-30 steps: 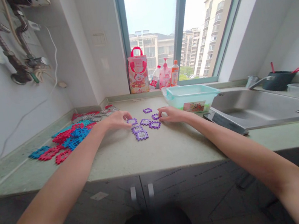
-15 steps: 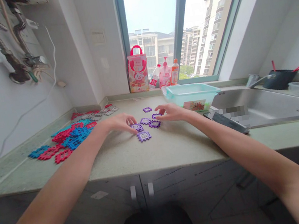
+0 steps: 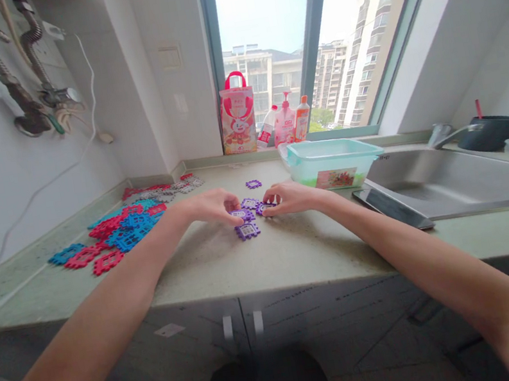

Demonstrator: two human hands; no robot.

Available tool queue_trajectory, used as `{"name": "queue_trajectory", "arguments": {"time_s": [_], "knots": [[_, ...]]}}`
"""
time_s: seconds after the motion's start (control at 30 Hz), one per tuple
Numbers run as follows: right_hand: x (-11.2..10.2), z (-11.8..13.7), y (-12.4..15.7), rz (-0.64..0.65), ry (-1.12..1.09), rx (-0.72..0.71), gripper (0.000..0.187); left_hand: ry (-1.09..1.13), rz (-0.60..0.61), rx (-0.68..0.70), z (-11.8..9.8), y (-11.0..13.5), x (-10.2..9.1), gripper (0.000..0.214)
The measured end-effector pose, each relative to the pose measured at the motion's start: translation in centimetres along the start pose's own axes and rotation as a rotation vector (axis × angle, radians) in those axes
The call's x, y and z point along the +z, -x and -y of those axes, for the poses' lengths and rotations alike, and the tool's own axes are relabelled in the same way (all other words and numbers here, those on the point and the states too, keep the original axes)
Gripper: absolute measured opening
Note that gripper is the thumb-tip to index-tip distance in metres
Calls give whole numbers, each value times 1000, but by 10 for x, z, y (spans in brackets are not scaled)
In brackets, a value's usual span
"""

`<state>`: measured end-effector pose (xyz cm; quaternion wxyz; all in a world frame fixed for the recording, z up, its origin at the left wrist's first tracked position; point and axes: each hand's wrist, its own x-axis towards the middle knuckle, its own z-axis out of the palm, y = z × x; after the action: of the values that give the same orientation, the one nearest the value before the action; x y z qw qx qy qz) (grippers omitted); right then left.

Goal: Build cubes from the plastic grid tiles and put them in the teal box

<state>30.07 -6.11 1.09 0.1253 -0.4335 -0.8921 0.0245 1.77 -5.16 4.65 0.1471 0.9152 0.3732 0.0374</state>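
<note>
Since half a second ago your right hand (image 3: pixel 292 197) has moved in toward your left hand (image 3: pixel 211 207) and lower over the desk (image 3: pixel 290 259) — the gap between them is narrower. Nearest you, left of the teal tub (image 3: pixel 338 164) and in front of it, one purple piece (image 3: pixel 248 231) lies flat. Just beyond, also left of the tub, your left grip is pinched on a second purple piece (image 3: pixel 240 215); your right grip, closer to the tub, appears pinched on a third (image 3: pixel 262 208), partly hidden. A fourth (image 3: pixel 249 203) lies between. Well left of the tub, red and blue pieces (image 3: pixel 129 231) lie heaped, untouched. Farther back, left of the tub, sits a lone purple piece (image 3: pixel 253 184). Progress, as I judge it: purple is already set apart from the other colours, the lone one remains outside the cluster — whether any are joined, I cannot tell.
</note>
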Motion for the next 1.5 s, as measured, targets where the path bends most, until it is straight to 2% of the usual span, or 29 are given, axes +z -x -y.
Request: {"name": "queue_trajectory", "arguments": {"time_s": [0.13, 0.27, 0.37, 0.47, 0.53, 0.67, 0.8, 0.93, 1.03, 1.17, 1.33, 1.5], "knots": [[3, 3, -1, -14, -12, 17, 45, -56, 28, 6, -27, 3, 5, 42], [3, 2, 0, -39, -13, 42, 31, -80, 41, -3, -36, 0, 16, 53], [4, -1, -3, -191, -1, 14, 33, -84, 35, 4, -28, -5, 18, 45], [9, 2, -10, -348, -37, 21, 37, -92, 26, -61, -7, -9, 12, 39], [16, 7, -16, -384, -44, 45, 40, -131, 13, -126, 9, -10, 8, 38], [29, 17, -25, -331, -12, 100, 45, -152, -6, -211, 31, -11, 4, 46], [38, 17, -27, -233, -12, 123, 45, -96, -35, -211, 33, -12, 6, 55], [41, 9, -29, -234, -29, 64, 45, -68, -59, -226, 36, -9, 4, 69], [42, 2, -31, -242, -53, 62, 44, -83, -32, -234, 40, -6, 2, 62], [39, -7, -27, -271, -82, 41, 46, -47, -70, -173, 37, -10, 10, 52], [24, -13, -15, -320, -205, -70, 43, -17, -111, -75, 20, -22, 28, 46], [10, -13, -11, -415, -230, -76, 41, 40, -119, -47, 14, -24, 31, 41]]}}
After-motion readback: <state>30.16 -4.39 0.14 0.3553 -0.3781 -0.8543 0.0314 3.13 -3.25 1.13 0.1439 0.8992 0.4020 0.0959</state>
